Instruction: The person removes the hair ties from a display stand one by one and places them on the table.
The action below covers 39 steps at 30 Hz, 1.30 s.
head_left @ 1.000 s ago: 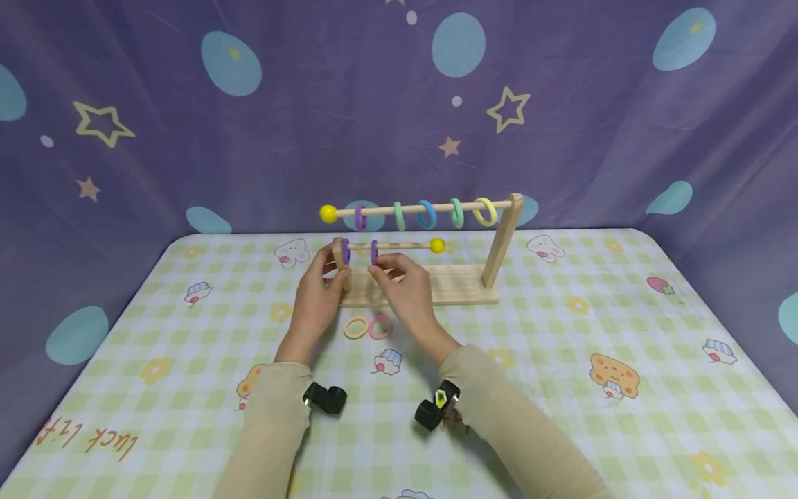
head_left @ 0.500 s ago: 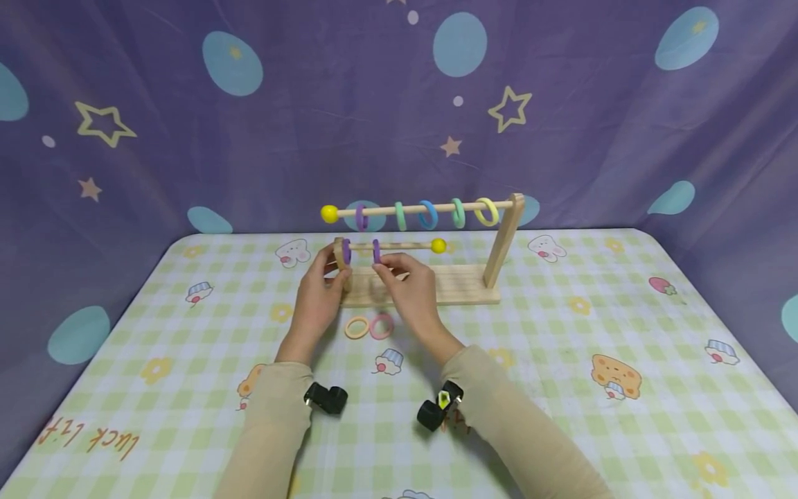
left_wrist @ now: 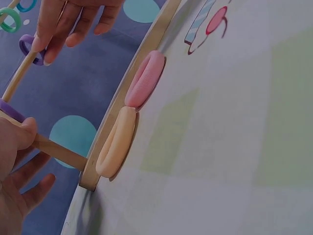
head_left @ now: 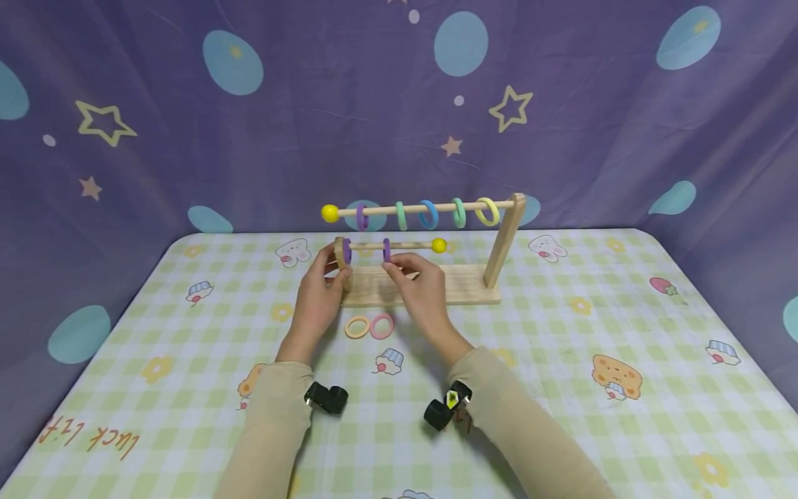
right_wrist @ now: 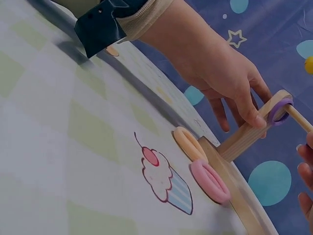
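Note:
A wooden rack (head_left: 467,285) has a short lower rod and a longer upper rod, each tipped with a yellow ball. My left hand (head_left: 316,294) grips the short left post (right_wrist: 252,128), thumb in front and fingers behind. Right by that post, a purple ring (right_wrist: 280,111) hangs on the lower rod. My right hand (head_left: 424,287) pinches a second purple ring (head_left: 386,251) partway along the same rod; the left wrist view shows thumb and fingertips at this ring (left_wrist: 32,49). An orange ring (head_left: 357,327) and a pink ring (head_left: 382,326) lie in front of the base.
Along the upper rod hang a purple ring (head_left: 361,217), two green rings, a blue ring (head_left: 428,215) and a yellow ring (head_left: 487,212). The tall post (head_left: 503,242) rises at the right. A checked cloth (head_left: 548,416) covers the table, with a purple curtain (head_left: 349,125) behind.
My right hand has slid the second purple ring rightward along the lower rod, away from the short post. The left hand keeps its grip on the post.

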Available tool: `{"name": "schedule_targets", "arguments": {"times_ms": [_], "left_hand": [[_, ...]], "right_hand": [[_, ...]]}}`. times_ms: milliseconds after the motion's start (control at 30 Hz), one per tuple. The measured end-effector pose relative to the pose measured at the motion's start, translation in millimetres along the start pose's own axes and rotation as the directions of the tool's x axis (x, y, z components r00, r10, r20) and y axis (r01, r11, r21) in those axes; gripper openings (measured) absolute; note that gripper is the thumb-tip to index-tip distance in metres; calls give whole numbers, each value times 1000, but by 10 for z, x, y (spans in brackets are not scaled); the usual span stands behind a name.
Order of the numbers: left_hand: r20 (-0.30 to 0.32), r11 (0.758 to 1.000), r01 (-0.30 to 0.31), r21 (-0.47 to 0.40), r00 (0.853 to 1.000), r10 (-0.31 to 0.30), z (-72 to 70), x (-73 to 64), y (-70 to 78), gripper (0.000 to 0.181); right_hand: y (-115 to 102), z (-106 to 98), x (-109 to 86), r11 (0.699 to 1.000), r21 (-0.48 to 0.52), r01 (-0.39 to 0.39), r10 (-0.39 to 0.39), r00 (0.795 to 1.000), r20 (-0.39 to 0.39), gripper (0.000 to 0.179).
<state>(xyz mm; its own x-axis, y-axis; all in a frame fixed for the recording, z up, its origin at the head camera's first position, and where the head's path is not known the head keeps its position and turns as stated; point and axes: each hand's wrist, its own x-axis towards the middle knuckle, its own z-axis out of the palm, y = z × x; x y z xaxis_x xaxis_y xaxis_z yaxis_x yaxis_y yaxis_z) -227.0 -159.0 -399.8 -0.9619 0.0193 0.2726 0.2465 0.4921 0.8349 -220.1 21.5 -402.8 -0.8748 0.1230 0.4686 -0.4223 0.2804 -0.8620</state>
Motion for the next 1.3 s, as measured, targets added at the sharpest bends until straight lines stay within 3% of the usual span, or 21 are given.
{"name": "schedule_targets", "arguments": {"times_ms": [733,1300], "left_hand": [[-5,1000,-5,-9,1000,5,-1,10,-18,51],[4,1000,-2,-13,1000,2,2,4,-3,51]], "right_hand": [[68,-195,13,994,28,-104,104,994,-13,21],[116,-343,-5,993,19,-117,118,991,-55,20]]}}
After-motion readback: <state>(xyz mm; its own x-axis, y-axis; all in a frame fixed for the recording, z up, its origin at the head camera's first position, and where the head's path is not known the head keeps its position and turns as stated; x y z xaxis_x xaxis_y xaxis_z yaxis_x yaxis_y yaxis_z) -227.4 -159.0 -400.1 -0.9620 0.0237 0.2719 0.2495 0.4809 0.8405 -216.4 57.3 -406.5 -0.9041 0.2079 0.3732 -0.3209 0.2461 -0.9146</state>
